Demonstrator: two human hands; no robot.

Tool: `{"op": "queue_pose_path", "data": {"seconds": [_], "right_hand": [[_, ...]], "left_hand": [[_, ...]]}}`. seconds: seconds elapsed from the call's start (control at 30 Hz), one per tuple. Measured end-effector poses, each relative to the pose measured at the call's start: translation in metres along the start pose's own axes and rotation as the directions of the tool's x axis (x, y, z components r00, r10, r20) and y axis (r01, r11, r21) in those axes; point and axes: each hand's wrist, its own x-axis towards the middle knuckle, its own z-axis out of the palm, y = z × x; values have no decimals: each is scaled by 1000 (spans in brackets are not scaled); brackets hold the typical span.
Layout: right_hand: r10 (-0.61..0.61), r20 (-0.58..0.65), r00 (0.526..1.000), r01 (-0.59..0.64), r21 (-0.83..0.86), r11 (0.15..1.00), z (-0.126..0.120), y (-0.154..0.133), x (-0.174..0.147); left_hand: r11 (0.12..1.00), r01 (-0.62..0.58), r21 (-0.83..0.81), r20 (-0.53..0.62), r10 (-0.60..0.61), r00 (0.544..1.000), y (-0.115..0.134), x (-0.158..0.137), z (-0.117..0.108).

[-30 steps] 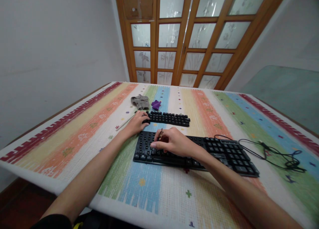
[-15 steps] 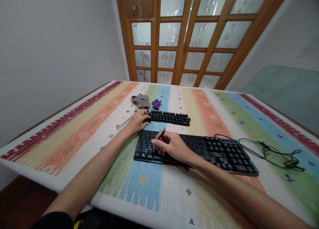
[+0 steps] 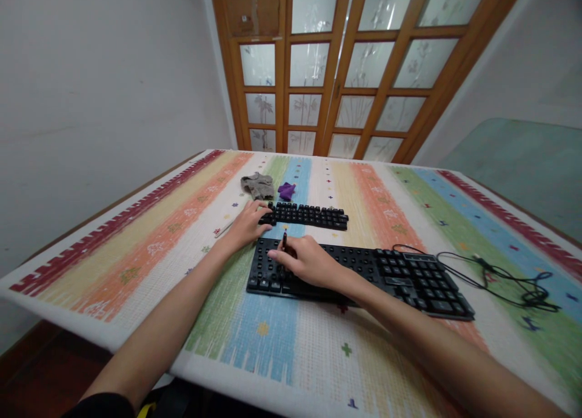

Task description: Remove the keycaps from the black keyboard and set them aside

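My left hand rests at the left end of a block of loose black keycaps laid out in rows. Its thumb and forefinger are apart, touching the end keycaps. Pinched in my right hand is a slim dark pen-like tool, held nearly upright over the left part of a black keyboard. What kind of tool it is I cannot make out, and its lower end is mostly hidden by the fingers. Bare key stems show on the keyboard's left and middle; keycaps remain on its right side and along part of the bottom row.
Behind the keycaps lie a crumpled grey cloth and a purple cloth. A thin pale stick lies beside my left forearm. The coiled black cable sits right of the keyboard. A striped cloth covers the table.
My right hand has shifted slightly left over the keyboard, and the tool has turned from slanted to nearly upright. My left hand stays at the keycaps' left end.
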Motion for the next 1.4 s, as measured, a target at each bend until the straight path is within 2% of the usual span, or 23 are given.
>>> {"op": "queue_pose_path", "data": {"seconds": [0.17,0.27,0.33,0.43,0.57,0.67,0.87,0.93,1.0,1.13,1.3,1.4], "right_hand": [[210,106,972,-231,271,934,3,19,9],[230,128,965,-262,368,892,4,27,8],[209,98,973,-231,410,882,0,28,6],[162,6,987,-149,430,890,-12,26,2],[117,-101,988,-62,435,898,-30,23,-3],[91,-148,985,-15,449,893,-39,22,-6],[58,-117,991,8,500,866,-43,25,-8],[57,-103,993,3,499,867,-43,26,-8],[52,-97,994,0,473,881,-43,27,-9],[36,-129,991,16,380,925,-45,25,-10],[70,-178,981,-15,289,957,-46,21,-10],[79,-205,976,-26,249,968,-45,22,-9]], "left_hand": [[999,20,-32,-35,-22,999,4,-3,-6],[989,37,-143,-57,-46,997,11,-2,-13],[959,71,-273,-3,-75,997,18,-2,-20],[849,175,-498,199,-84,976,33,-1,-29],[575,305,-759,433,96,897,49,-3,-32],[415,397,-819,494,156,856,58,-6,-28],[294,463,-836,501,64,863,67,-8,-19],[287,468,-836,498,38,866,69,-8,-19],[320,458,-830,487,13,873,70,-7,-18],[439,399,-805,433,-24,901,72,-7,-19],[587,325,-741,367,-51,929,75,-5,-21],[641,291,-710,344,-45,938,75,-6,-22]]}}
